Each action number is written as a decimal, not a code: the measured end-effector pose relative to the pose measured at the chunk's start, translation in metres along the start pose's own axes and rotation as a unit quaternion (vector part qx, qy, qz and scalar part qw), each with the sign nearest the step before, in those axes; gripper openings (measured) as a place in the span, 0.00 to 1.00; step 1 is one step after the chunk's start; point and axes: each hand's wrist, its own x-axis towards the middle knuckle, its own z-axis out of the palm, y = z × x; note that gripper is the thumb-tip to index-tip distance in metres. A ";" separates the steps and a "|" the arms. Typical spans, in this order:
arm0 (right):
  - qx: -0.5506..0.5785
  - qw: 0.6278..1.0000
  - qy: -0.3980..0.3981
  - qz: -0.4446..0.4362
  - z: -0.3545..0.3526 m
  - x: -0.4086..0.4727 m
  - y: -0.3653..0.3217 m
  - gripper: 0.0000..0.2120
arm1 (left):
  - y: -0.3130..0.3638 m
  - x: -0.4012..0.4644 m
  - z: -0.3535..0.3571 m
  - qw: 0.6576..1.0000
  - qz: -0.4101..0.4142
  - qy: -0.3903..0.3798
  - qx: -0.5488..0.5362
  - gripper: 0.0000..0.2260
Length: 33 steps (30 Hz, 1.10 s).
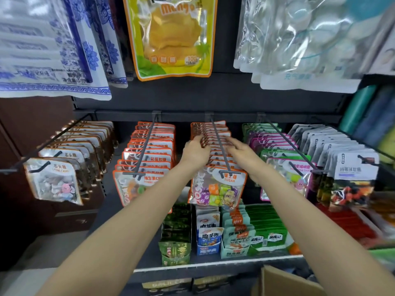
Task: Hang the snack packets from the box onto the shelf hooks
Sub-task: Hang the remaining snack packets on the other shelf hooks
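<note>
A row of orange-edged sugar candy packets [215, 186] hangs on a grey shelf hook [221, 146] at the centre of the shelf. My left hand [195, 151] grips the left edges of the packets midway along that hook. On the other side of the hook, my right hand [240, 151] lies against the packets' right edges with its fingers fairly straight. Both arms reach forward from the bottom of the view. A corner of the cardboard box [284, 282] shows at the bottom right; its inside is hidden.
Neighbouring hooks carry orange gummy packets [136, 184], brown-edged candy packets [53, 182], green and pink packets [286, 167] and white packets [352, 178]. A lower shelf [213, 264] holds boxed snacks. A mango bag [171, 37] and clear bags hang above.
</note>
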 end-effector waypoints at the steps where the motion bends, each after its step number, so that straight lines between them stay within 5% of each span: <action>1: -0.006 1.000 0.006 -0.002 0.002 -0.003 -0.002 0.23 | 0.000 -0.004 -0.002 1.000 0.004 -0.005 -0.018 0.19; 11: -0.138 0.962 0.197 -0.133 -0.018 -0.094 -0.020 0.13 | 0.009 -0.082 -0.021 0.968 0.224 0.112 -0.025 0.12; 17: -0.206 0.925 0.279 -0.155 -0.057 -0.146 -0.018 0.13 | 0.058 -0.123 0.011 0.934 0.349 0.070 -0.013 0.09; 22: -0.214 0.911 0.341 -0.087 -0.110 -0.152 0.007 0.15 | 0.072 -0.124 0.064 0.951 0.299 -0.044 0.061 0.18; 27: -0.201 0.956 0.212 -0.006 -0.132 -0.130 0.057 0.17 | 0.055 -0.098 0.120 0.972 0.192 -0.090 0.102 0.37; 33: -0.129 0.986 0.090 -0.048 -0.140 -0.089 0.094 0.45 | 0.040 -0.062 0.153 0.991 0.104 -0.066 0.057 0.53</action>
